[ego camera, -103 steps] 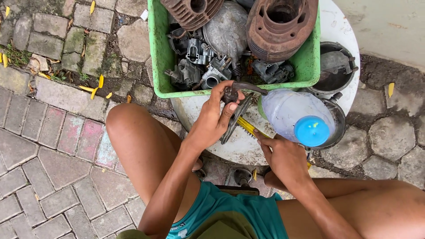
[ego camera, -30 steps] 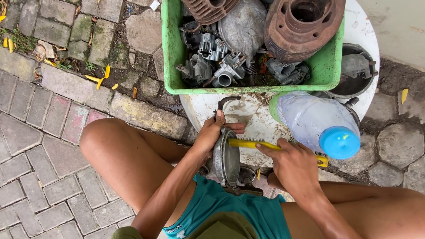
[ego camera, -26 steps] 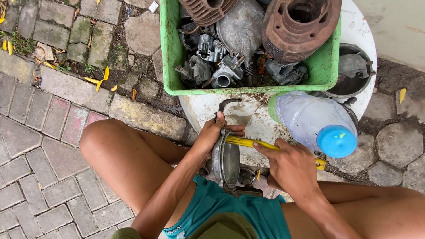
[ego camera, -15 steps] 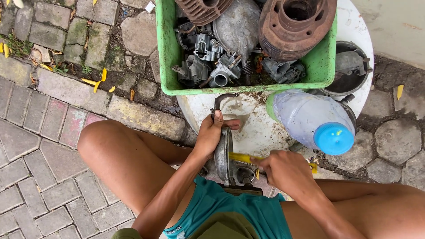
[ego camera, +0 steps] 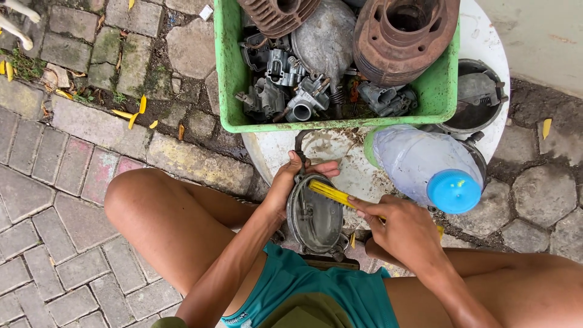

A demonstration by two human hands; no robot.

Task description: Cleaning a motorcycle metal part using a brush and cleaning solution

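My left hand (ego camera: 290, 181) grips the top edge of a round grey metal engine cover (ego camera: 314, 217), held upright between my knees. My right hand (ego camera: 401, 228) holds a yellow-handled tool (ego camera: 331, 193), its tip resting on the cover's upper face. Both hands are over the near edge of a round white table (ego camera: 340, 158).
A green plastic crate (ego camera: 234, 91) full of grey carburettor parts and rusty finned cylinders (ego camera: 404, 36) sits on the table. A clear plastic bottle with a blue cap (ego camera: 428, 164) stands at the right, by a dark metal bowl (ego camera: 480, 103). Paving stones lie at the left.
The metal part came down from in front of the crate to my lap. In the last half second my right hand drew the yellow tool up onto the cover's face.
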